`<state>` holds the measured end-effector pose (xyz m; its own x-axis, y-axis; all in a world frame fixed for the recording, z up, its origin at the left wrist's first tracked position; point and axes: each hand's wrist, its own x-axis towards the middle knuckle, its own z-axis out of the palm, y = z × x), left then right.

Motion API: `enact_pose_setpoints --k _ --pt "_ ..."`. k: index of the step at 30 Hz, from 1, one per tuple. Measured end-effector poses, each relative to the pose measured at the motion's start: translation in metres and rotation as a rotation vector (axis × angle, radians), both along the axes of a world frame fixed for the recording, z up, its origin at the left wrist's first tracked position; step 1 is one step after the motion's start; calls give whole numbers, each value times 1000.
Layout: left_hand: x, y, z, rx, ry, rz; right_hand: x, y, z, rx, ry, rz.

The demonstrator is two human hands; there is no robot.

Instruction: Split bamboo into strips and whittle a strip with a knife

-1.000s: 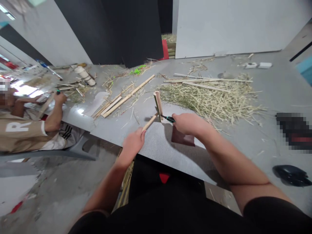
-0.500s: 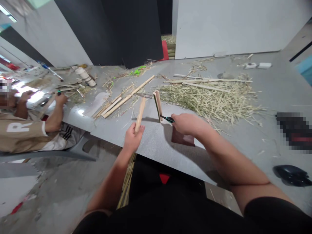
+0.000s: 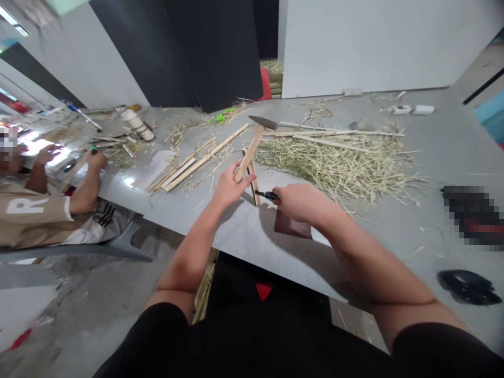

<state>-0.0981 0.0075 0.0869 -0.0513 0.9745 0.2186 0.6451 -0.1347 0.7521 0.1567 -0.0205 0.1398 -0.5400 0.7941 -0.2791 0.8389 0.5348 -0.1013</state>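
My left hand (image 3: 233, 184) is closed round the wooden handle of a hammer (image 3: 255, 139), its dark metal head raised over the table. Just behind that hand a split piece of bamboo (image 3: 255, 195) stands almost upright on the tabletop, its upper part largely covered by the hammer handle and my fingers. I cannot tell if those fingers touch it. My right hand (image 3: 295, 202) grips a knife (image 3: 270, 196) by its dark handle with green on it. The knife's blade meets the bamboo low down. Under my right hand lies a flat brown piece (image 3: 291, 226).
A heap of thin shavings (image 3: 334, 163) spreads to the right, with long strips on it. Bamboo strips (image 3: 189, 170) lie to the left. At the far left another person's hand (image 3: 96, 160) works at the same table. A dark glossy object (image 3: 468, 287) is at the right.
My left hand has moved right and up with the hammer, whose head now stands higher and above the bamboo. My right hand and the knife have hardly moved.
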Motion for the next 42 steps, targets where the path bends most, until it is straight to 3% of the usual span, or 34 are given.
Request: enact_pose_setpoints --k 3,9,20,29,42 --pt "4 2 0 -60 -33 -6 2 1 -2 3 12 -10" --pt "4 -4 3 0 104 88 2 -2 1 24 7 9" --pt "13 -23 14 36 391 -239 5 0 11 -82 26 53" --pt "14 -31 4 7 466 -221 13 3 12 -94 49 45" --pt "11 -46 5 -38 539 -226 13 -4 16 -104 40 20"
